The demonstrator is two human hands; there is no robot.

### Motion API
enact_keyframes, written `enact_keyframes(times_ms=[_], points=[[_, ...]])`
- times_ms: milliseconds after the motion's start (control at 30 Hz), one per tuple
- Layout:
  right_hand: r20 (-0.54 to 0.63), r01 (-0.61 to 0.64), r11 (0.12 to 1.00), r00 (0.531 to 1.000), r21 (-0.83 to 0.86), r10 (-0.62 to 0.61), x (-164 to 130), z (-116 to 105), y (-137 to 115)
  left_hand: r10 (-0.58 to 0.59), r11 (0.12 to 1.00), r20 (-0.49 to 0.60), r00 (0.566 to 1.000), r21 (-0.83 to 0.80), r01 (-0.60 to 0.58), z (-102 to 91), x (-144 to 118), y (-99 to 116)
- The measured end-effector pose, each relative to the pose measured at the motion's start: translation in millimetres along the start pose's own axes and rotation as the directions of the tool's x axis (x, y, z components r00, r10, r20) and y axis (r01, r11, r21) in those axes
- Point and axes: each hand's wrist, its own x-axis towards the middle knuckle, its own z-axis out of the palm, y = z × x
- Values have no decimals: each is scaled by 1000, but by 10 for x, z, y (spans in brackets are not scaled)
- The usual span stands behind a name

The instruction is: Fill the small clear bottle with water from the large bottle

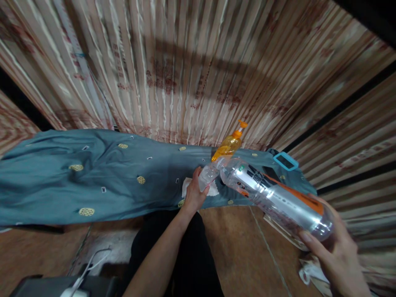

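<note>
A large clear plastic bottle point(278, 198) with a silver and orange label is tilted, its neck pointing down to the left. My right hand point(337, 243) is wrapped round its base. The neck meets a small clear cup point(206, 176), which my left hand point(194, 194) holds over the covered table. Whether liquid is flowing between them I cannot tell. Under the cup lies a white tissue point(213, 189). Just behind stands a yellow pump bottle point(229, 145) with an orange top.
A blue-green cloth with pineapple prints point(111, 194) covers the narrow table against a pleated curtain point(185, 74). A light-blue framed device point(285, 161) sits at the right end. Below left, a white cable point(89, 264) rests on a dark surface; a white bag point(312, 270) lies at lower right.
</note>
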Motion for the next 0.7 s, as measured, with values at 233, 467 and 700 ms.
enact_keyframes(times_ms=[233,467,700], points=[[10,-112,987,994,116,112,43,15,47,3,1000,3,1000,13,-3,-10,-4,7],[43,-156,966,988,206,150,46,17,130,28,999,-13,1000,30,-27,-8,-11,-6],[54,-164,960,986,228,156,66,6,151,81,995,-21,996,63,-80,-4,-5,-29]])
